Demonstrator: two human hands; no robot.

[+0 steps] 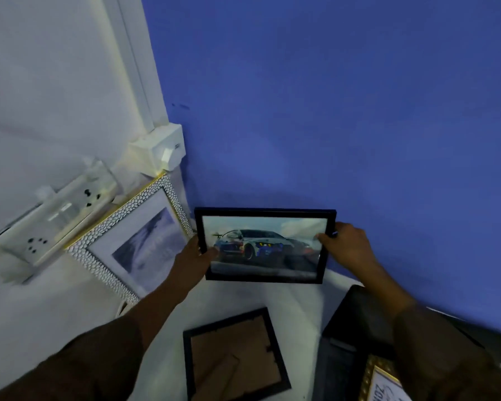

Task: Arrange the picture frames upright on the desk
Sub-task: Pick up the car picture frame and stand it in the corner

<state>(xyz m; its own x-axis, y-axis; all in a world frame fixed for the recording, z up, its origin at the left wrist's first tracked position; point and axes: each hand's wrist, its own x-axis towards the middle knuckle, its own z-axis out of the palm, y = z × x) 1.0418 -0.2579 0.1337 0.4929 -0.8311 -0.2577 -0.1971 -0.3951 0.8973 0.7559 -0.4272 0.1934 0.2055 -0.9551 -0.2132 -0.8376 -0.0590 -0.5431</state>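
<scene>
A black-framed car picture (265, 246) stands upright near the blue wall, held at both sides. My left hand (193, 260) grips its left edge and my right hand (346, 244) grips its right edge. To its left a white pebbled frame (128, 241) with a grey picture leans upright in the corner. In front, a black frame (235, 355) lies face down on the white desk (55, 308), its brown backing up. A gold-edged frame (381, 383) lies at the bottom right, partly hidden by my right sleeve.
A white socket strip (49, 224) and a white switch box (159, 153) are mounted on the left wall beside the pebbled frame. A dark flat object (347, 331) lies on the desk under my right arm. The blue wall (330, 111) runs behind.
</scene>
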